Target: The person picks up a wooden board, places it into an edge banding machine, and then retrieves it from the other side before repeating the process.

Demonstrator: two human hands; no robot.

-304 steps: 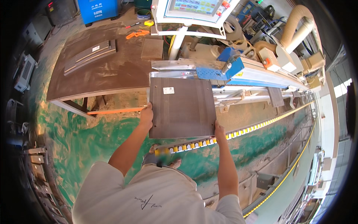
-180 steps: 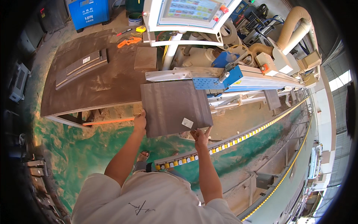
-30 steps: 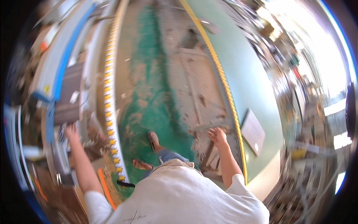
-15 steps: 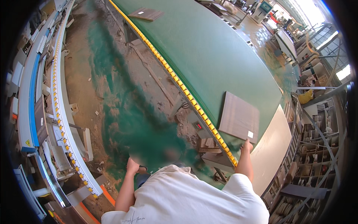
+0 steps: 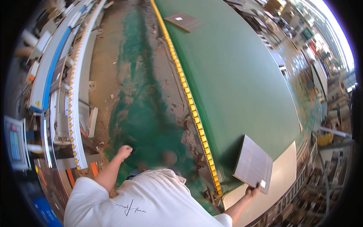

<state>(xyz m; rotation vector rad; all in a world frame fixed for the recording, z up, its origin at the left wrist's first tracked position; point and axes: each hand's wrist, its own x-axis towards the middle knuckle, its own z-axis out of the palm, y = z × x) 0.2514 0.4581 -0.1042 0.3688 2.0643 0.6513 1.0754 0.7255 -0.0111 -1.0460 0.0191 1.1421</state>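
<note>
A square brown wood-grain panel [image 5: 252,162] with a small white label is gripped at its near edge by my right hand [image 5: 252,192]. It is tilted over the near end of the green conveyor belt [image 5: 242,87], casting a shadow on the belt to its left. The fingers under the panel are partly hidden. My left hand [image 5: 124,152] is out over the green-stained floor, its fingers curled in, with nothing visible in it. A second brown panel [image 5: 183,20], also labelled, lies flat at the belt's far left.
Yellow rollers [image 5: 189,99] line the belt's left edge. A cream surface [image 5: 281,166] adjoins its near end. Across the aisle to my left stands a long machine [image 5: 77,113] with a white rail and a blue strip; a control screen [image 5: 15,142] is nearby. Shelving stands at right.
The panel has come toward me in my right hand and its far side has lifted off the belt. My left hand has swung out leftward from my body. The whole view has turned.
</note>
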